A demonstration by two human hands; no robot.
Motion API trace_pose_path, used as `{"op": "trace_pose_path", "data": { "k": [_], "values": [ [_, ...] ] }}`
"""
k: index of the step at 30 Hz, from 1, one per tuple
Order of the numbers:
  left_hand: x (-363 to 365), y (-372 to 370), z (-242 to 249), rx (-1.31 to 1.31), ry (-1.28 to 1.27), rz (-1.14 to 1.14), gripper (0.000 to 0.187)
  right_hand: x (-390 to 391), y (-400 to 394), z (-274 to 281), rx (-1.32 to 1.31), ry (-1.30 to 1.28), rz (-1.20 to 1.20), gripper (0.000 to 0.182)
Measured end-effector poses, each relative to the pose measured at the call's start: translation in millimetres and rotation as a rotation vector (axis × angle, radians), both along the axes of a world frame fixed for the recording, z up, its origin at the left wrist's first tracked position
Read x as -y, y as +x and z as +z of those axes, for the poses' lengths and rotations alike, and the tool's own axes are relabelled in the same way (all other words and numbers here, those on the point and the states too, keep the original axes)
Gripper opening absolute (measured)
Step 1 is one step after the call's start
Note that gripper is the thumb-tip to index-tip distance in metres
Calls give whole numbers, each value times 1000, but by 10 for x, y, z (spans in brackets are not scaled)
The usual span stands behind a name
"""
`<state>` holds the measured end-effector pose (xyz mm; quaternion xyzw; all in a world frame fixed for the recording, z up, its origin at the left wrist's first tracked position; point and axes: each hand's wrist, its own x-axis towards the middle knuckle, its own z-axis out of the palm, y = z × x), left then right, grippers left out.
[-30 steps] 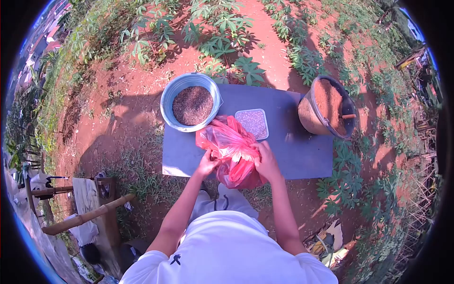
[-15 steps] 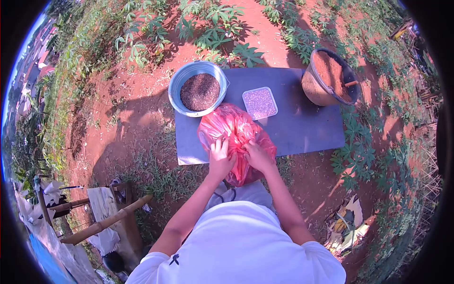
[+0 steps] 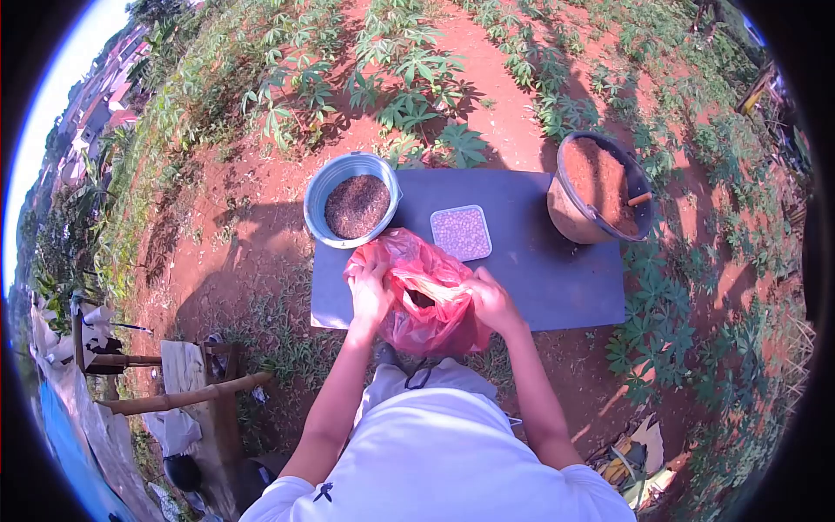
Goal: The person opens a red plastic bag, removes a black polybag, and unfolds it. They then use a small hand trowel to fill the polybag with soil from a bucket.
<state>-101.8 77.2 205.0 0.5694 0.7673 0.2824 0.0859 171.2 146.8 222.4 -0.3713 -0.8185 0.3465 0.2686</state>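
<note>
A red plastic bag point(image 3: 435, 329) stands at the front edge of the dark table point(image 3: 539, 296), its mouth spread apart with something dark showing inside. My left hand point(image 3: 371, 291) grips the left side of the rim. On the opposite side, my right hand point(image 3: 491, 300) is closed on the bag's edge. Just behind the bag sits a square clear tub point(image 3: 461, 233) of small pale pinkish pieces. To its left, a blue-grey bucket point(image 3: 315, 204) contains dark brown grainy material point(image 3: 357, 207).
At the table's right end, a dark bucket point(image 3: 574, 217) of reddish-brown soil point(image 3: 596, 178) leans, with an orange-brown handle point(image 3: 639, 199) sticking out. Leafy plants point(image 3: 409, 70) grow beyond the table. Bamboo poles point(image 3: 187, 396) stand at lower left.
My hands have moved apart, pulling the gathered bag mouth open so its dark inside shows. The view has tilted up, so the table sits lower in the frame.
</note>
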Motion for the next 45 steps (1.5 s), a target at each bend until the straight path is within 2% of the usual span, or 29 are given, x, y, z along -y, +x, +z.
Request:
{"op": "trace_pose_path", "data": {
  "k": [1, 3, 5, 7, 9, 11, 15, 16, 19, 21, 22, 23, 25, 31, 33, 35, 37, 39, 41, 42, 43, 45],
  "values": [
    [-2, -62, -1, -3, 45, 82, 28, -76, 110, 18, -6, -6, 14, 22],
    [42, -209, 4, 134, -24, 263, 25, -194, 351, 40, 60, -38, -73, 23],
    [141, -324, -47, 117, -14, 303, 20, -275, 527, 42, 69, -82, -84, 23],
    [216, -283, 31, 158, -95, 283, 23, -315, 658, -26, 82, -111, -98, 23],
    [247, -107, 104, 133, -132, 260, 31, -341, 716, -81, 96, 8, -32, 28],
    [286, 106, 81, 97, -106, 214, 46, -357, 699, -64, 91, -81, 22, 33],
    [255, 580, 180, 2, -161, 54, 61, -335, 537, 179, 131, -255, 42, 51],
    [234, 675, 232, 23, -146, -7, 63, -329, 490, 171, 115, -213, 51, 56],
    [149, 816, 137, -104, -47, -184, 50, -336, 343, 199, 122, -270, 143, 63],
    [40, 854, 124, -49, -62, -257, 44, -295, 288, -2, 209, -266, 195, 70],
    [-31, 862, 117, -1, -85, -306, 38, -264, 299, -355, 228, -82, 186, 69],
    [-107, 872, 115, -5, -74, -340, 38, -241, 257, -214, 265, -213, 234, 52],
    [-275, 860, 151, 13, -73, -475, 30, -155, 301, -321, 169, -201, 220, 31],
    [-742, 970, 404, 20, -56, -811, 30, 148, 699, -367, 1, -233, -209, 14],
    [-947, 979, 508, 104, -301, -919, 30, 258, 776, -358, -90, -211, -379, 11],
    [-1137, 964, 505, 120, -295, -1044, 28, 377, 806, -341, -176, -177, -551, 9],
    [-1292, 950, 622, 179, -275, -1069, 19, 497, 803, -294, -337, -223, -732, 10],
    [-1447, 928, 721, 186, -329, -1143, 18, 611, 764, -302, -378, -264, -894, 7],
    [-1567, 908, 743, 280, -226, -1094, 20, 698, 748, -509, -699, -229, -1034, 7],
    [-1627, 895, 762, 299, -187, -1089, 17, 770, 682, -409, -825, -242, -1082, 11],
    [-1667, 877, 773, 306, -194, -1124, 17, 833, 625, -294, -823, -228, -1119, 11],
    [-1739, 861, 785, 558, -212, -1033, 16, 952, 543, -119, -921, -175, -1245, 13]
  ]
}}
